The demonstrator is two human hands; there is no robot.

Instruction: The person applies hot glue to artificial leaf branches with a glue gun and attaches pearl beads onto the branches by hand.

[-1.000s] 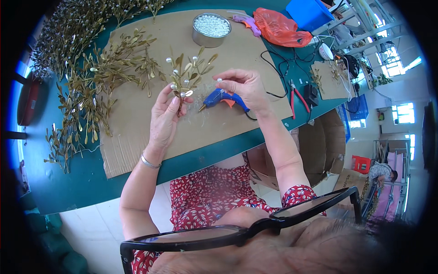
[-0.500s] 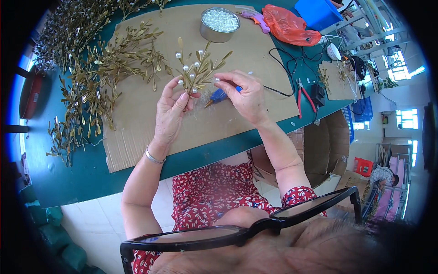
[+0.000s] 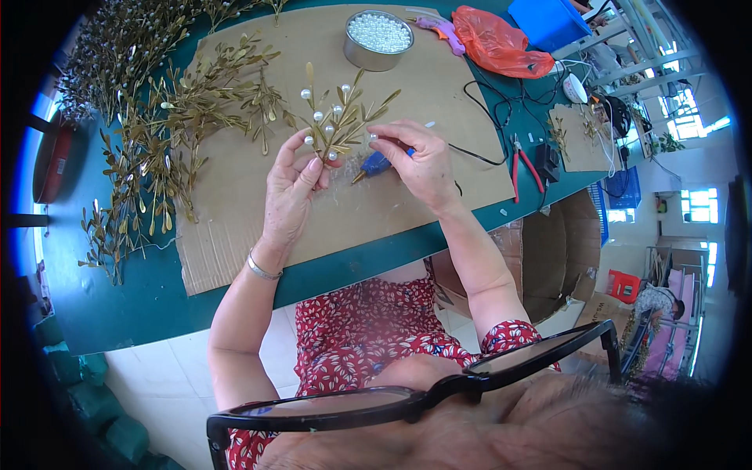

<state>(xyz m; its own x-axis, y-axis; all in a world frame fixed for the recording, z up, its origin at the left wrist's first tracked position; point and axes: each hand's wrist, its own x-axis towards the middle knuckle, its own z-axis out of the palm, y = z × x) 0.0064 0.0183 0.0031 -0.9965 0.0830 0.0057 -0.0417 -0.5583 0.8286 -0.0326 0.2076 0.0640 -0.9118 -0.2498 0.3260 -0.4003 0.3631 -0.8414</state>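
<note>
My left hand [image 3: 296, 184] pinches the stem end of a gold artificial leaf sprig [image 3: 341, 117], which stands up above the cardboard. Several white pearl beads sit among its narrow leaves. Close by on the right, my right hand [image 3: 419, 160] holds a single white pearl bead [image 3: 373, 138] between thumb and forefinger, beside the sprig's right-hand leaves. A blue glue gun [image 3: 374, 164] lies on the cardboard sheet [image 3: 235, 243], its nozzle pointing left and part of it hidden behind my right hand. Beyond the sprig stands a round metal tin [image 3: 378, 48] full of white pearl beads.
Gold leaf sprigs [image 3: 157, 141] are heaped along the left side of the green table [image 3: 117, 313]. At the right lie red-handled pliers [image 3: 526, 168], a black adapter [image 3: 547, 162] and cables. A pink glue gun [image 3: 440, 31], red plastic bag [image 3: 497, 43] and blue bin [image 3: 548, 23] are at the back.
Almost nothing differs. Both hands keep their grips, with only a very slight shift of the right hand, its bead and the sprig.
</note>
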